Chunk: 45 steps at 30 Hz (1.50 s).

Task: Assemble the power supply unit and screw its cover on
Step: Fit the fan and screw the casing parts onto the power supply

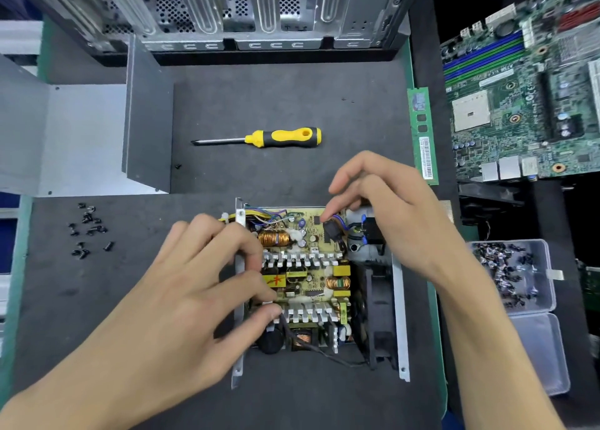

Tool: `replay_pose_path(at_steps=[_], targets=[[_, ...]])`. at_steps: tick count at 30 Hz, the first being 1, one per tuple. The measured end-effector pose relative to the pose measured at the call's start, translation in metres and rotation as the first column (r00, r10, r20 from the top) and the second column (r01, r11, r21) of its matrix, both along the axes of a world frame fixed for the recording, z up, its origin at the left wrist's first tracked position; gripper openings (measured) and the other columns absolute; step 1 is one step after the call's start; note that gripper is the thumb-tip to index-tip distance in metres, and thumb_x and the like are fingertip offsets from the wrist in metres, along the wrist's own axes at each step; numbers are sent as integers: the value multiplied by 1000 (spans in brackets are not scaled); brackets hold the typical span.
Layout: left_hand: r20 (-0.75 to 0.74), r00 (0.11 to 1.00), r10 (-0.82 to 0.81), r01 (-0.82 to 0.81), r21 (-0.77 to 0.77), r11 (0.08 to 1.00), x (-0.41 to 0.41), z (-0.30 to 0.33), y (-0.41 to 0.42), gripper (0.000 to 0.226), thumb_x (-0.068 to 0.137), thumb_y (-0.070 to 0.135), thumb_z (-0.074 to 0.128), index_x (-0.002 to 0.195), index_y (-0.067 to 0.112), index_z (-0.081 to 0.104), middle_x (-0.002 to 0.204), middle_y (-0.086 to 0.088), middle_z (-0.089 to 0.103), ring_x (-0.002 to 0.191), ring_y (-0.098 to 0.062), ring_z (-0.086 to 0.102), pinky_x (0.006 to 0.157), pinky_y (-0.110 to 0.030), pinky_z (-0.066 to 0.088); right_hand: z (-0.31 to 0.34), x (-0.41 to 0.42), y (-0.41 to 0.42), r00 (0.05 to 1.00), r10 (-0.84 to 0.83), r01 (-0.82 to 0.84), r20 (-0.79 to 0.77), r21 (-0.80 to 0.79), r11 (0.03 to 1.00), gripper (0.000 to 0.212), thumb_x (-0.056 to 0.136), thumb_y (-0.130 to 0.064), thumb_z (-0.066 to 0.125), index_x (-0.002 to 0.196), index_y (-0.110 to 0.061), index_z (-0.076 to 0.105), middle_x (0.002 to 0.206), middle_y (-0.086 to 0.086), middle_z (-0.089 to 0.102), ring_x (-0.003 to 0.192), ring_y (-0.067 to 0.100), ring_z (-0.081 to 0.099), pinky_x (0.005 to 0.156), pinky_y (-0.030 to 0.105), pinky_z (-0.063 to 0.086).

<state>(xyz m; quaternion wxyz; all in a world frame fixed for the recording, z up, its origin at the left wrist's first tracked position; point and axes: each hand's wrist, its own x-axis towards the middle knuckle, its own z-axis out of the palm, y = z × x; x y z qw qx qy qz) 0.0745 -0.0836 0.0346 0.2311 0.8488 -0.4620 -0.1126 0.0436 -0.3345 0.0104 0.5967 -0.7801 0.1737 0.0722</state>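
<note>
— Where is the power supply unit (319, 286) found?

— It is set on the dark mat (276, 104), near the mat's near edge and right of its middle, with the top open and the circuit board (305, 277) exposed. The grey cover (81, 137) is stood at the mat's left edge, well apart.

— How are the hands placed?

— The left hand (181, 286) is curled over the unit's left wall, with fingertips and thumb pressed onto the board's left side. The right hand (393, 212) is bent over the far right corner, one fingertip laid on a black component (332, 229); whether anything is pinched cannot be told.

— And the tools?

— A yellow-and-black screwdriver (259, 138) is laid untouched near the mat's middle — loose black screws (87, 229) are scattered by the left edge.
</note>
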Motion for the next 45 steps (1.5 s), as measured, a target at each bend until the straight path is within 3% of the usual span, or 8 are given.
replay_pose_path(at_steps=[12,19,26,30,33,41,43,45], targets=[[-29,1000,4,-4,-6,1000,-1,3,-1,25,91,44,62,78,25,71,98,9,56,94,-18,43,79,-38,36,-9,-4,8,985,-164,162,47,42,986,14,84,-21,35,75,-14,43,68,8,76,73,54,57,67,62,43],[-36,999,2,-2,14,1000,-2,4,0,24,89,44,62,75,26,69,99,11,55,96,-17,42,82,-35,33,-11,-4,8,986,-151,150,66,13,989,19,81,-30,36,74,-14,44,67,7,75,78,48,62,73,60,44],[-89,996,11,-7,43,999,-3,6,3,20,87,45,61,74,32,68,104,16,53,99,-12,39,87,-27,28,-6,-6,9,987,-143,145,78,-19,989,18,83,-25,35,74,-13,46,70,2,77,78,61,55,69,62,47],[-85,996,16,-13,34,999,-5,5,3,20,87,45,62,76,31,69,105,14,55,99,-14,40,88,-27,27,0,-9,7,993,-108,111,39,-83,990,22,85,-20,35,78,-17,56,76,-3,78,84,53,61,80,64,50],[-74,997,26,-24,25,999,-6,5,2,21,87,45,61,77,29,70,105,13,56,98,-17,42,86,-28,26,2,-9,5,997,-76,76,2,-135,988,26,84,-25,35,78,-21,61,76,-7,78,84,51,61,80,62,51],[-30,998,62,-62,8,998,-11,4,0,24,90,46,59,82,27,73,103,13,57,97,-18,43,86,-31,28,-1,-15,8,991,-131,133,35,-39,990,24,89,-20,37,80,-23,59,78,0,78,89,41,65,90,59,50],[-3,997,74,-74,7,997,-13,3,-1,25,90,45,58,83,27,74,103,11,59,97,-20,43,84,-31,27,0,-18,7,988,-143,145,55,-41,989,24,92,-22,41,83,-22,62,83,-2,78,93,32,68,92,54,51],[25,996,86,-86,2,996,-17,3,-2,25,90,44,58,83,26,74,104,10,60,97,-21,43,83,-33,26,1,-24,7,984,-154,160,89,-72,984,20,96,-25,48,88,-23,66,90,-6,75,92,13,66,87,31,53]])
